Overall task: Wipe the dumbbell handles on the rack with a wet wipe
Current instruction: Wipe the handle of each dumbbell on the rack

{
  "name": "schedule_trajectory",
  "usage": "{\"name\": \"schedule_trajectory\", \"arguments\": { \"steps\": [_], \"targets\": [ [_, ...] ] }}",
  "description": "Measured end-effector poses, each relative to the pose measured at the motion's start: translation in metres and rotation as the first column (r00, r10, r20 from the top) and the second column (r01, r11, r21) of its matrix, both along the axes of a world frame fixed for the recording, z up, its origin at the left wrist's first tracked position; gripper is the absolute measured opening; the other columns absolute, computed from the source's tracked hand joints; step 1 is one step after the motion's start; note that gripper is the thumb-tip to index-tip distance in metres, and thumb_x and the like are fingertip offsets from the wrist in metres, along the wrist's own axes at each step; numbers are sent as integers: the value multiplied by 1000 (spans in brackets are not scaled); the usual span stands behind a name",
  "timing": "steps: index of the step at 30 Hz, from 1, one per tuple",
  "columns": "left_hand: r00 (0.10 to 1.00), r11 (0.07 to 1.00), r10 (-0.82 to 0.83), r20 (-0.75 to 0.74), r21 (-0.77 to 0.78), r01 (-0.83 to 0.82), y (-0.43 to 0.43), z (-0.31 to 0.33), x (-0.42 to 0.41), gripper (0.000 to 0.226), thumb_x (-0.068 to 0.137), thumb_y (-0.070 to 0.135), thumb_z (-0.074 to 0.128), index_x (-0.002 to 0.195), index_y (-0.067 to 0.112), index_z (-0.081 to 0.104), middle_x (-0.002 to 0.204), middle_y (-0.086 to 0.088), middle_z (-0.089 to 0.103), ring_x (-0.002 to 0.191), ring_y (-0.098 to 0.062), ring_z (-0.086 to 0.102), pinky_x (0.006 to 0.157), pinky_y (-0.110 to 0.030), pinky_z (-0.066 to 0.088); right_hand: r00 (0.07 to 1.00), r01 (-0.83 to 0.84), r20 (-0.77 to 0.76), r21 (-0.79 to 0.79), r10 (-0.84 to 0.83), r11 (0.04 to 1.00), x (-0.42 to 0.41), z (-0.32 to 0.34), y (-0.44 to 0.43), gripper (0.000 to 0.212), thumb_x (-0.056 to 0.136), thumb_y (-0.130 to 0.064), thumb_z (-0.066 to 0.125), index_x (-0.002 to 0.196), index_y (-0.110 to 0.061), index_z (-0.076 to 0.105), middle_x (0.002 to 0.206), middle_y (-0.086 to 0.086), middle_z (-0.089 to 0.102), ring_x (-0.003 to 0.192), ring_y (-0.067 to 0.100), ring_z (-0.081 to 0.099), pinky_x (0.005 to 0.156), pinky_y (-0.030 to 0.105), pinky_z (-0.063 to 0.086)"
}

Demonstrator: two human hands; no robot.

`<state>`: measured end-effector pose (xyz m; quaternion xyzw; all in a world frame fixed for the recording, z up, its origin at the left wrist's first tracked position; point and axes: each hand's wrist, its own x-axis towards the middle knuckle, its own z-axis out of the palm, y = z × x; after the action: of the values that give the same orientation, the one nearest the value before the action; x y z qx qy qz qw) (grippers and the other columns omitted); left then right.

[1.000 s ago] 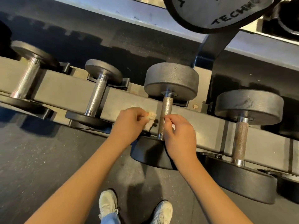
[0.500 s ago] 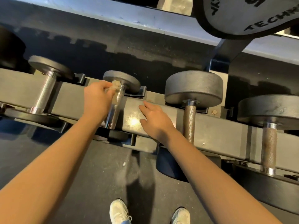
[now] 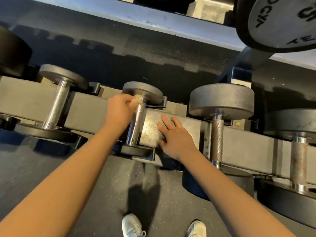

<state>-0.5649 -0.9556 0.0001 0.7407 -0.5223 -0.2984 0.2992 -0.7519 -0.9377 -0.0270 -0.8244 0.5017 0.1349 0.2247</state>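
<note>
Several dumbbells lie across a grey rack rail (image 3: 89, 110). My left hand (image 3: 118, 112) grips a crumpled, dirty wet wipe (image 3: 137, 99) and holds it against the top of the second dumbbell's chrome handle (image 3: 136, 124), just under its far head. My right hand (image 3: 174, 136) rests on the rail to the right of that handle, fingers straight and spread, holding nothing. The neighbouring handles are a chrome one (image 3: 56, 108) on the left and two rusty ones (image 3: 217, 142) (image 3: 298, 161) on the right.
A large weight plate with lettering (image 3: 282, 23) hangs at the top right above an upper shelf edge (image 3: 119, 16). Dark rubber floor lies below the rack, with my white shoes (image 3: 131, 225) at the bottom edge.
Both hands left the third dumbbell's handle and moved left. The left hand brought the wipe to the top of the second handle; the right hand settled flat on the rail.
</note>
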Motion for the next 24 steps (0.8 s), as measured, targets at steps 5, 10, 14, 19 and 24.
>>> {"name": "schedule_trajectory", "arguments": {
  "steps": [5,10,14,19,24],
  "targets": [
    [995,996,59,-78,75,-53,27,-9,-3,30,93,23,59,73,1,65,67,-15,61,60,-20,53,59,-29,44,999,-12,-30,-1,12,1000,0,2,0,59,97,-41,42,150,-25,21,160,-9,-4,146,24,-3,113,41,26],
    [995,993,24,-95,120,-13,49,-7,1,21,91,24,63,80,8,72,72,-8,67,65,-16,58,54,-11,40,1000,-5,-17,-23,5,1000,0,4,0,59,97,-44,42,149,-27,22,160,-9,-1,145,23,0,114,41,28],
    [990,997,72,-121,45,-67,21,-4,1,21,92,25,61,84,9,73,77,-7,69,73,-20,63,67,-22,48,1000,-11,-20,-48,10,999,2,5,2,58,97,-44,42,149,-27,24,160,-9,1,145,23,2,112,40,29],
    [992,992,115,-50,51,-112,8,-4,2,24,93,22,59,82,5,71,83,-14,69,81,-27,64,70,-32,51,1000,-10,-25,-39,9,999,3,4,1,59,97,-44,42,149,-27,23,160,-9,1,145,23,2,112,40,29],
    [995,976,79,-56,208,-66,41,-3,-4,33,90,27,63,74,-1,67,74,-19,66,66,-23,57,68,-34,50,999,-24,-35,-14,24,1000,3,5,2,62,97,-42,42,151,-24,17,160,-8,-3,145,24,-2,114,40,25]
  ]
}}
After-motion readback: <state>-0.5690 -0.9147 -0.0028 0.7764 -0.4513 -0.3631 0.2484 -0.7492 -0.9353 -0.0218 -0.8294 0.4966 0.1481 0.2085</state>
